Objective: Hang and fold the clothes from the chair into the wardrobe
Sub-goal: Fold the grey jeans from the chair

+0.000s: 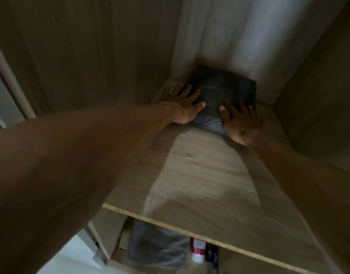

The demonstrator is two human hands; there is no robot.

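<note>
Dark grey denim: a pair of folded jeans (pixel 225 89) lies far back on a pale wooden shelf (pixel 190 175) inside the wardrobe (pixel 91 56). The jeans sit close to the back panel, nearer the left wall than the right. They form a thick, roughly square bundle with rounded folded edges. A stitched seam, perhaps a pocket, shows at the near edge between the two hands.

Both bare arms reach in from the front. The left hand (pixel 182 107) lies flat with fingers spread, its palm on the near left edge of the jeans and its outer fingers over the shelf beside them. The right hand (pixel 241 121) is also flat and spread, and presses on the near right corner. Neither hand grips or pinches the cloth.

The jeans look heavy for clothing and fairly stiff, so the fold should hold its shape. It is soft enough to flatten under the palms and is not fragile. The shelf looks smooth, so the bundle would likely slide when pushed. To move the jeans, both hands would best take the two sides, with fingers under the bottom layer, so the fold stays together.

The light is dim and the picture slightly blurred. Below the shelf's front edge hangs a grey cloth (pixel 156 246), with a red and white can (pixel 197 250) just beside it.
</note>
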